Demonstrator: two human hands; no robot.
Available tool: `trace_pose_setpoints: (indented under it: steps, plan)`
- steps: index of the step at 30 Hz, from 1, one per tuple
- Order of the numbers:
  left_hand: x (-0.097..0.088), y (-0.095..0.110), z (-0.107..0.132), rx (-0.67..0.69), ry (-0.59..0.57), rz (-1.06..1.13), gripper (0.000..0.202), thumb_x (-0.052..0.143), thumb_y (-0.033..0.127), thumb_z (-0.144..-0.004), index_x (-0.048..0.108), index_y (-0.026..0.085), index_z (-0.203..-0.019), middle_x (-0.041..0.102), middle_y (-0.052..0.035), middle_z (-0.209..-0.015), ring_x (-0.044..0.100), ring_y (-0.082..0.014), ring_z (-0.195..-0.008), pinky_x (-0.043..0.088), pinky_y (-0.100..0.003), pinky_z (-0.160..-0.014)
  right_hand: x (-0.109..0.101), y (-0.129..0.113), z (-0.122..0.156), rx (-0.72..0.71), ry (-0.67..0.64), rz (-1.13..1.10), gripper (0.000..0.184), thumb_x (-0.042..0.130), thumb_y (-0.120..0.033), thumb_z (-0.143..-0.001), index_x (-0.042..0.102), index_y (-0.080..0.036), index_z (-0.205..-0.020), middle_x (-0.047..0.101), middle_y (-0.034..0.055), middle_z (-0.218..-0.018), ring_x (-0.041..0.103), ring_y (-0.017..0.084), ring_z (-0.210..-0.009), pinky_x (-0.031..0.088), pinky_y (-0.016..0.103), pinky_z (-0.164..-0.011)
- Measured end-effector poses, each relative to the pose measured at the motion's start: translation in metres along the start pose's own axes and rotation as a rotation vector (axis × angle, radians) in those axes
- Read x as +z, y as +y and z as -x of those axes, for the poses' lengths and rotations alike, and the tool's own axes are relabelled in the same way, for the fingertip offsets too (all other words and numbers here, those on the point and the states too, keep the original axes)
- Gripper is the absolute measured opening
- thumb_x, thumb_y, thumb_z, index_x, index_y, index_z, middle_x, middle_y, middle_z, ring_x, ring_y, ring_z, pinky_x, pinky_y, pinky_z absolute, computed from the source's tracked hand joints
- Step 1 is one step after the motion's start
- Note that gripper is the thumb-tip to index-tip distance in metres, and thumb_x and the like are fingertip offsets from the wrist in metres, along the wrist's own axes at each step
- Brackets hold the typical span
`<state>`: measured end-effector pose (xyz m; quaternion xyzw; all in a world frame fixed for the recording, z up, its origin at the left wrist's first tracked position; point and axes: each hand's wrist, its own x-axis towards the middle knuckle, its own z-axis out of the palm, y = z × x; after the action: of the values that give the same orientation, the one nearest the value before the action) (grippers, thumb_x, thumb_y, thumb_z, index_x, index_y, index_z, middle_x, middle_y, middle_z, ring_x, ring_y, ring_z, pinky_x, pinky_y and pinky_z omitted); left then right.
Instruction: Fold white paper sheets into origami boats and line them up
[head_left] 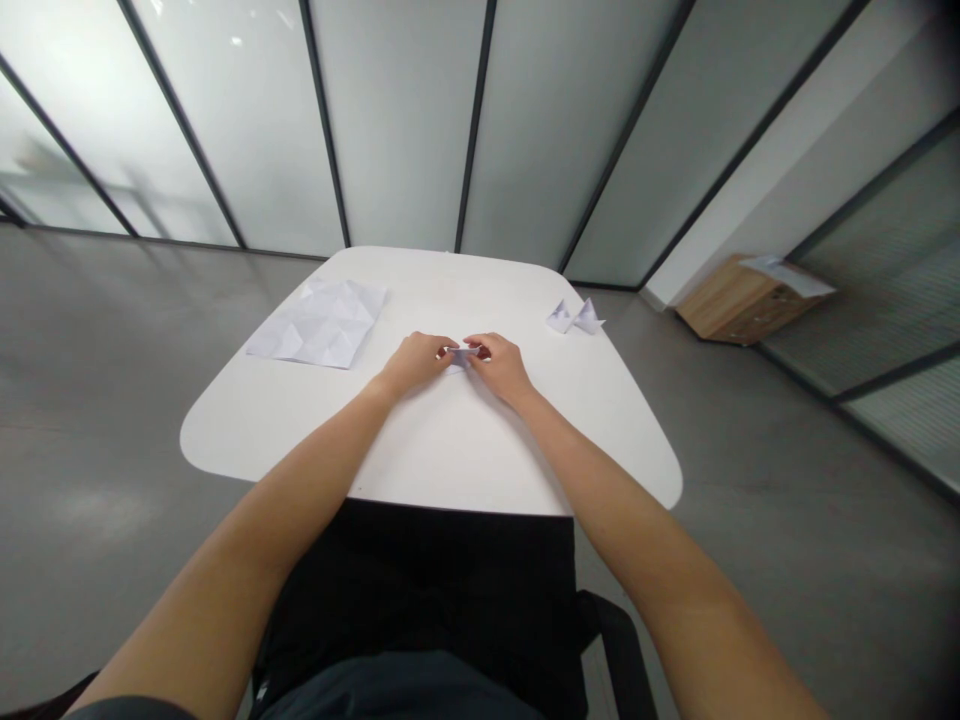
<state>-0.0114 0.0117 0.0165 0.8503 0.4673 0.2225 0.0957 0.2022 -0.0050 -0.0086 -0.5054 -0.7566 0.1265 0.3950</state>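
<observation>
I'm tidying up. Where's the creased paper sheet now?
In the head view, the creased paper sheet lies flat on the left side of the white table, left of the person's left hand.

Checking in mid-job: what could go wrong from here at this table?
The small folded paper is pinched between the left hand and right hand, mostly hidden, so a fold might slip or tear unseen. The two folded paper pieces sit near the edge of the table and could get knocked off.

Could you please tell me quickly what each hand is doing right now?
Left hand: closed, pinching a folded paper.
Right hand: closed, pinching the same paper.
</observation>
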Motion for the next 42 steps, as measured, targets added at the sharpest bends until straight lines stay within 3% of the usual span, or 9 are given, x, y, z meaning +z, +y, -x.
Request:
trace_pose_setpoints:
  steps: [4,10,14,17,21,27,33,42]
  plan:
    - [-0.003,-0.001,0.0,-0.043,-0.031,0.067,0.035,0.063,0.034,-0.098,0.083,0.025,-0.125,0.085,-0.0039,-0.102,0.079,-0.0238,-0.097,0.056,-0.033,-0.098,0.0,-0.002,0.001,-0.022,-0.002,0.012,0.027,0.063,-0.026,-0.097,0.077,-0.021,-0.119,0.077,0.0088,-0.116,0.071,0.021,-0.097,0.06,0.036,-0.094]
    - [-0.007,-0.006,-0.004,-0.083,-0.117,0.15,0.037,0.056,0.033,-0.1,0.085,0.023,-0.121,0.084,-0.0023,-0.092,0.078,-0.0218,-0.093,0.057,-0.03,-0.092,0.002,0.003,0.001,-0.117,-0.053,-0.062,0.033,0.066,-0.018,-0.089,0.077,-0.019,-0.12,0.077,0.008,-0.111,0.072,0.019,-0.092,0.06,0.032,-0.087]
    - [-0.007,-0.012,-0.006,-0.074,-0.112,0.108,0.043,0.045,0.028,-0.103,0.086,0.023,-0.116,0.085,-0.0035,-0.102,0.077,-0.0215,-0.101,0.056,-0.03,-0.096,0.002,0.002,0.003,-0.094,-0.11,-0.082,0.038,0.069,-0.021,-0.088,0.075,-0.019,-0.125,0.078,0.0076,-0.11,0.072,0.018,-0.089,0.061,0.033,-0.088]
    - [-0.005,-0.015,-0.005,-0.051,-0.081,0.087,0.038,0.052,0.032,-0.102,0.086,0.024,-0.116,0.084,-0.0042,-0.112,0.077,-0.0231,-0.105,0.055,-0.031,-0.099,0.002,0.0,0.004,-0.059,-0.161,-0.08,0.04,0.07,-0.022,-0.087,0.075,-0.021,-0.127,0.079,0.0059,-0.108,0.074,0.019,-0.091,0.062,0.034,-0.089]
    - [-0.002,-0.017,-0.003,-0.035,-0.079,0.101,0.032,0.061,0.038,-0.1,0.086,0.024,-0.115,0.084,-0.0044,-0.111,0.077,-0.0228,-0.099,0.056,-0.031,-0.097,0.0,-0.001,0.006,-0.077,-0.189,-0.078,0.042,0.072,-0.021,-0.086,0.075,-0.022,-0.128,0.08,0.0047,-0.108,0.075,0.019,-0.094,0.061,0.034,-0.091]
    - [0.001,-0.018,-0.003,-0.036,-0.064,0.1,0.03,0.069,0.039,-0.095,0.087,0.023,-0.112,0.083,-0.0064,-0.112,0.076,-0.0217,-0.093,0.057,-0.031,-0.093,-0.006,-0.007,0.006,-0.072,-0.236,0.024,0.049,0.063,-0.007,-0.085,0.075,-0.024,-0.13,0.083,0.0034,-0.111,0.075,0.02,-0.101,0.056,0.036,-0.101]
    - [0.001,-0.017,-0.003,-0.006,-0.091,0.085,0.037,0.07,0.053,-0.094,0.087,0.024,-0.11,0.083,-0.0064,-0.107,0.076,-0.0228,-0.093,0.056,-0.031,-0.089,0.0,-0.008,0.003,-0.043,-0.22,0.048,0.036,0.065,-0.016,-0.095,0.075,-0.023,-0.129,0.083,0.0059,-0.109,0.075,0.022,-0.1,0.055,0.038,-0.099]
    - [0.0,-0.018,-0.006,-0.003,-0.125,0.055,0.032,0.074,0.047,-0.091,0.086,0.027,-0.112,0.083,-0.0048,-0.109,0.075,-0.0227,-0.095,0.055,-0.031,-0.091,0.006,-0.005,0.001,-0.02,-0.208,0.077,0.039,0.061,-0.012,-0.096,0.072,-0.022,-0.132,0.08,0.0055,-0.107,0.073,0.021,-0.1,0.053,0.037,-0.1]
